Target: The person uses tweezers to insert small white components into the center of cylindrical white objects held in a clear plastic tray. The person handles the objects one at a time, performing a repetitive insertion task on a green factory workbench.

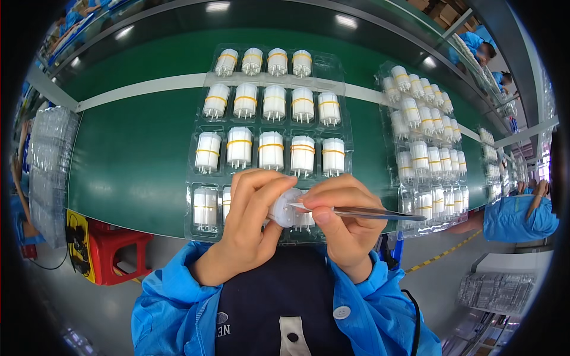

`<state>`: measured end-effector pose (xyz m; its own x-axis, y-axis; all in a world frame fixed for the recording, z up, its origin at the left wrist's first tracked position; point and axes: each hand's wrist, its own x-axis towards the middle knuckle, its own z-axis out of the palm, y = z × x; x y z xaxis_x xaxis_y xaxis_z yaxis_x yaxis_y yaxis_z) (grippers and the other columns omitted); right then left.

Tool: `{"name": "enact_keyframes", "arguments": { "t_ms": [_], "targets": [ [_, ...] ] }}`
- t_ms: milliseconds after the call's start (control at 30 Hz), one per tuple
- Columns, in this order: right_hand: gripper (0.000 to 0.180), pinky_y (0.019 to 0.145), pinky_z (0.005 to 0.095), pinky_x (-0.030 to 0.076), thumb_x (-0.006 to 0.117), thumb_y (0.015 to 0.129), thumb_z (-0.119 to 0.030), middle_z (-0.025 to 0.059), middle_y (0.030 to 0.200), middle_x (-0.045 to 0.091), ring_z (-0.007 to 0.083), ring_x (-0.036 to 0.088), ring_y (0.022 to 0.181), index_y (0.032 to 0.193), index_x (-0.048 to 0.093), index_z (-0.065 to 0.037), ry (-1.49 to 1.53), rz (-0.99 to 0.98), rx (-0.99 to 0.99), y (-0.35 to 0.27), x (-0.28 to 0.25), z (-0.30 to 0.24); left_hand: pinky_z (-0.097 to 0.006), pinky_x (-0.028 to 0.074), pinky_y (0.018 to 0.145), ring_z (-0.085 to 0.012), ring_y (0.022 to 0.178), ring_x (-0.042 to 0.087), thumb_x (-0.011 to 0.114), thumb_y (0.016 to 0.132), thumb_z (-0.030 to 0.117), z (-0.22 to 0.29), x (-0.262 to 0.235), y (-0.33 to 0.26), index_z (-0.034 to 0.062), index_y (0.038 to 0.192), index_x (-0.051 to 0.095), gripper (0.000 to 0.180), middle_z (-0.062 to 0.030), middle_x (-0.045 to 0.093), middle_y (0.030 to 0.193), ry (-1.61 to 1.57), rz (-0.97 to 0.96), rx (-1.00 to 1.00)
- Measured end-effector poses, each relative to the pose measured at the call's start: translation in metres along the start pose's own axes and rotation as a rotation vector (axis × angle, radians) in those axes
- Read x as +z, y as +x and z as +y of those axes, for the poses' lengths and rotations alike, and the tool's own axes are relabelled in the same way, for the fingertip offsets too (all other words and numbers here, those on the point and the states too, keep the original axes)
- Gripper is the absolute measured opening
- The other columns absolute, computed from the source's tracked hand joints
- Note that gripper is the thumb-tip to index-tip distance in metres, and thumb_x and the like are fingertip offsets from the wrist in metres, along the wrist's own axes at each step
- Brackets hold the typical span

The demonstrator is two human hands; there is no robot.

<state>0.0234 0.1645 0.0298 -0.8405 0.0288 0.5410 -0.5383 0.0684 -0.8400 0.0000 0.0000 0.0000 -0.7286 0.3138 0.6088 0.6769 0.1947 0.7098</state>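
A clear plastic blister tray (268,118) lies on the green surface (136,160) directly ahead, its moulded pockets holding rows of white cylindrical parts, each ringed by a yellow band. A second clear tray (424,148) of the same kind sits to its right, angled away and filled with the same white parts. More such trays (493,163) trail off along the far right. A tall stack of empty clear trays (50,172) stands at the left edge; another stack (496,292) rests at lower right. No labels, signs or screens can be made out.
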Motion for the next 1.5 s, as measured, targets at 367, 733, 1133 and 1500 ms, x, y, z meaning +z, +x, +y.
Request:
{"name": "enact_keyframes", "arguments": {
  "t_ms": [367,733,1133,1500],
  "targets": [
    [0.013,0.063,0.0285,0.052,0.073,0.077,0.003,0.0141,0.087,0.069,0.0213,0.067,0.075,0.089,0.072,0.001,-0.093,-0.036,-0.028,0.003,0.0,0.0,-0.038,0.045,0.083,-0.0333,0.096,0.052,0.062,0.065,-0.015,0.004,-0.004,0.001,-0.0042,0.125,0.056,0.061,-0.0173,0.054,0.108,-0.01,-0.047,-0.053],
    [0.011,0.062,0.0288,0.052,0.073,0.078,0.0,0.014,0.086,0.069,0.0208,0.066,0.074,0.089,0.071,0.001,-0.082,-0.044,-0.013,0.004,-0.001,0.004,-0.038,0.045,0.081,-0.0331,0.096,0.052,0.062,0.064,-0.015,0.003,0.0,0.001,-0.0038,0.124,0.057,0.061,-0.0171,0.054,0.108,0.037,-0.023,-0.023],
    [0.012,0.065,0.0294,0.053,0.074,0.077,0.002,0.0138,0.087,0.07,0.0224,0.067,0.077,0.089,0.072,0.002,-0.125,-0.034,-0.059,0.001,0.0,0.002,-0.037,0.046,0.079,-0.0321,0.095,0.053,0.064,0.066,-0.015,0.005,0.003,-0.002,-0.0028,0.123,0.058,0.059,-0.0168,0.054,0.107,-0.096,-0.003,-0.118],
    [0.01,0.063,0.0277,0.05,0.071,0.08,0.002,0.0141,0.086,0.068,0.0209,0.064,0.074,0.09,0.071,0.003,-0.035,-0.003,-0.024,-0.004,-0.001,0.007,-0.037,0.046,0.078,-0.0322,0.094,0.053,0.063,0.064,-0.015,0.005,0.001,0.002,-0.0034,0.12,0.059,0.057,-0.0162,0.055,0.105,-0.01,-0.009,-0.034]
  ]
}}
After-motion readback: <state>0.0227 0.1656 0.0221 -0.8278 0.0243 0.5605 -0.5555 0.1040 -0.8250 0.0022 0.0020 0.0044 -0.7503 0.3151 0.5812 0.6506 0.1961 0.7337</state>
